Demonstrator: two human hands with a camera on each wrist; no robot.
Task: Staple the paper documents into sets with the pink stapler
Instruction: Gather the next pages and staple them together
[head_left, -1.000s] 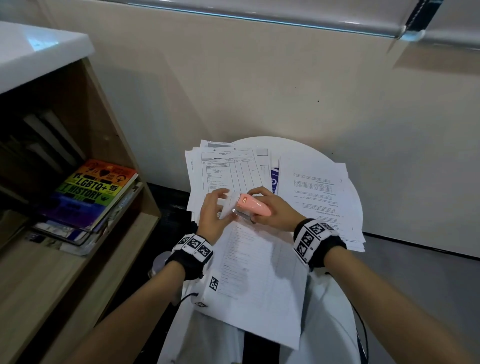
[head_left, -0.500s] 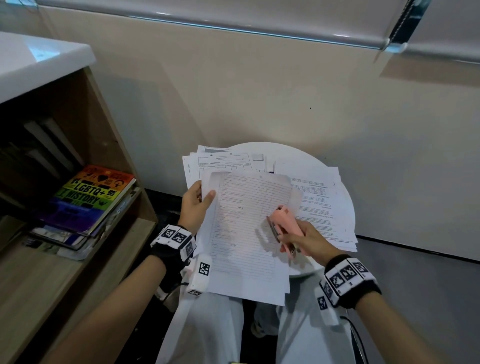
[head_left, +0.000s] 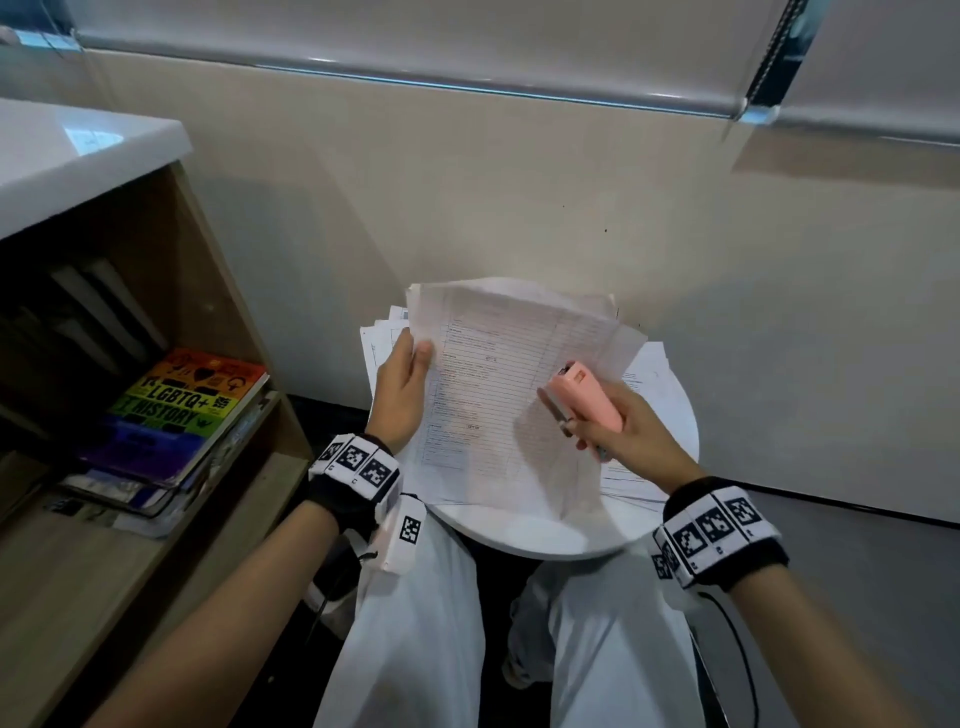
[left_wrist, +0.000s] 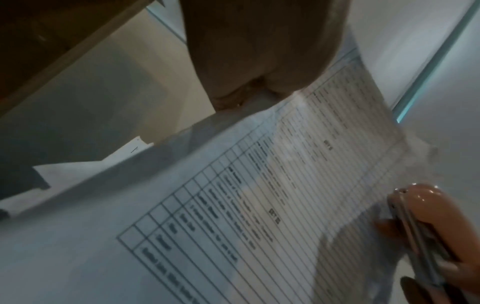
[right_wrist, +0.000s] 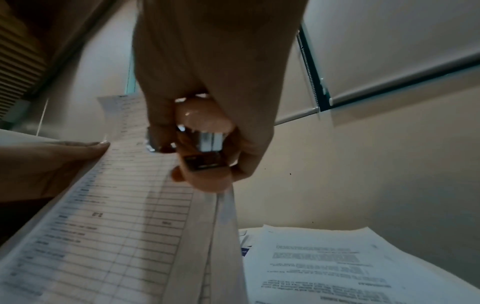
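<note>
table (head_left: 545, 540) has loose papers (head_left: 649, 379) piled on it; left hand (head_left: 400, 395) pinches a set (head_left: 509, 395) by its edge, lifted clear, probably to put aside; right hand (head_left: 628, 436) grips the stapler (head_left: 584, 397) beside it, ready for more

stapler (head_left: 587, 400): pink, silver metal underside | held sheet (head_left: 498, 395): white, black ruled table lines | round table (head_left: 545, 535): white | book (head_left: 182, 410), left of frame: rainbow stripes | wristbands (head_left: 358, 462): black, white-and-black square markers | trousers (head_left: 415, 623): white
</note>
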